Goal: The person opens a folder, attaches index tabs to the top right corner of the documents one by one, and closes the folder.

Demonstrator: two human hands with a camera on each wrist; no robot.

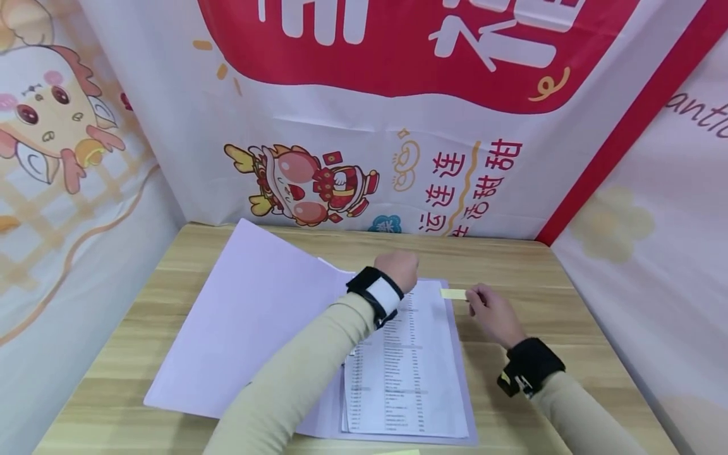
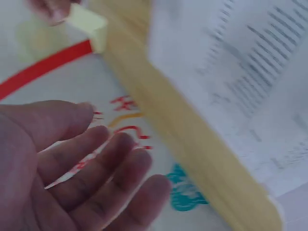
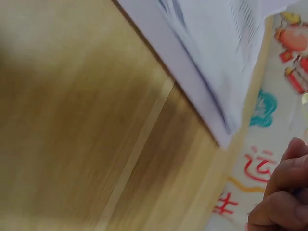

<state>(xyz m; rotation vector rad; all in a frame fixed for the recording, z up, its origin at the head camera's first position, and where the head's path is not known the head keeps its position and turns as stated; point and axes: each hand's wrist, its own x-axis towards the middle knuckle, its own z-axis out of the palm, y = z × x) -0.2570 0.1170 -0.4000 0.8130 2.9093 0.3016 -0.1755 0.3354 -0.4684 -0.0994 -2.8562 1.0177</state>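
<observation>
Yellow strip [image 1: 453,294] pinched in right hand [image 1: 495,313]; left hand [image 1: 398,270] relaxed, uncurled, near papers [image 1: 405,379].

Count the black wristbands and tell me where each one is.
2: one wristband next to the left hand, over the open folder; a second wristband next to the right hand, over the table right of the folder.
</observation>
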